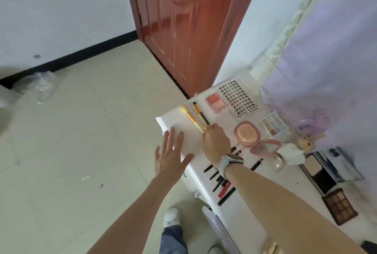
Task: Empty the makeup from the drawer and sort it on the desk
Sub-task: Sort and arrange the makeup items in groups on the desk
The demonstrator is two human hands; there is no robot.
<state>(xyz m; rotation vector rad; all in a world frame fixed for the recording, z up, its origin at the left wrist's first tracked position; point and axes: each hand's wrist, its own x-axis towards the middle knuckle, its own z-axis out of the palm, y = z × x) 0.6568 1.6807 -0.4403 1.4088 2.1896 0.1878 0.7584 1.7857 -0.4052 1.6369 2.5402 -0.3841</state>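
- Right hand pinches the handle ends of three slim brushes: two yellow, one dark.
- Left hand, fingers spread flat, rests just left of that grip on the white desk.
- Beyond the grip: one glossy pink blush compact and one lash card.

I stand in a home bedroom: a red-brown wooden door, pale floor tiles, a lilac curtain, and my white table strewn with makeup.
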